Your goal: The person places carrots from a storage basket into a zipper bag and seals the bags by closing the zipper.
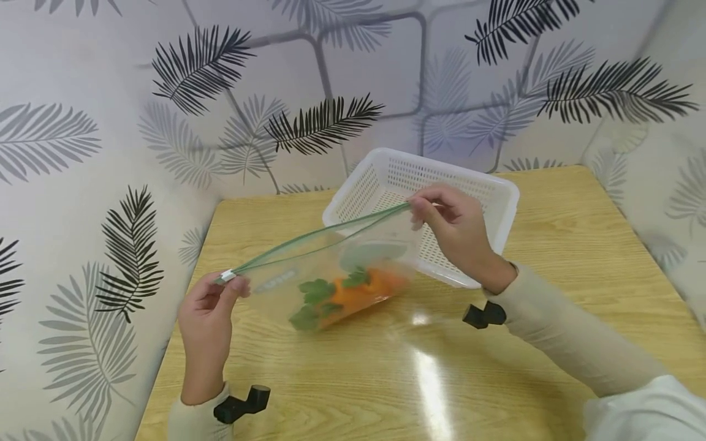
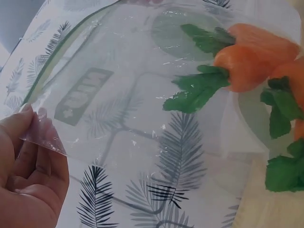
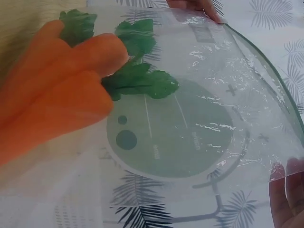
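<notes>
A clear zip bag [image 1: 281, 275] with a green seal strip hangs between both hands, over the table. Inside lie several orange carrots [image 1: 364, 291] with green leafy tops [image 2: 202, 88], gathered along its bottom. My left hand [image 1: 212, 312] pinches the bag's left top corner, right by the white slider [image 1: 227, 275]. At the other top corner my right hand [image 1: 455, 226] pinches the strip between thumb and fingers. The strip's two edges stand apart along the middle, so the mouth gapes. A pale green printed oval [image 3: 166, 133] shows on the bag.
A white perforated plastic basket [image 1: 504, 214] stands behind the bag at the back of the wooden table [image 1: 309, 392], partly covered by the right hand. Leaf-patterned wall covering [image 1: 331, 73] rises close behind the table and along its left side.
</notes>
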The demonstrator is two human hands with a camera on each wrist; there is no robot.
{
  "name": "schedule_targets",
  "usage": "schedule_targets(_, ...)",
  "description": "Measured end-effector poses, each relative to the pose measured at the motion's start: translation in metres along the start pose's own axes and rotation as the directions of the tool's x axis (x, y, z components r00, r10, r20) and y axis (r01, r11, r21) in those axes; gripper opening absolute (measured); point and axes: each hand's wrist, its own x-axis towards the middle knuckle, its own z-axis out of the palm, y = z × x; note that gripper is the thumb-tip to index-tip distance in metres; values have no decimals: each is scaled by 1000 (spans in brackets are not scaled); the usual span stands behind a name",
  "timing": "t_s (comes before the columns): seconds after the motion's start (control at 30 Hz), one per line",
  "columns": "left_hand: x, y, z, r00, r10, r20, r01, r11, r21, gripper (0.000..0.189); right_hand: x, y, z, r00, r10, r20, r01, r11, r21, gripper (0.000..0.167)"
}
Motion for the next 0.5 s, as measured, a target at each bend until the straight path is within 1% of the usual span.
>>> schedule_targets(0.17,12,4,13,1000,8,2,-8,998,-68,10,0,-9,-15,999,-54,1,54,998,-43,23)
schedule_targets(0.3,18,6,24,1000,-19,-9,18,996,-88,14,-1,-16,-25,997,-79,-11,78,993,-84,27)
schedule_targets(0.4,22,8,34,999,-50,5,50,993,-103,17,-2,-19,-35,999,-48,-20,46,995,-83,22)
schedule_targets(0.47,25,9,41,998,-50,42,55,990,-127,16,-2,-21,-42,1000,8,-25,-10,997,-75,15)
schedule_targets(0.5,27,10,45,997,-49,63,56,991,-124,16,-3,-21,-46,999,40,-28,-42,996,-79,11)
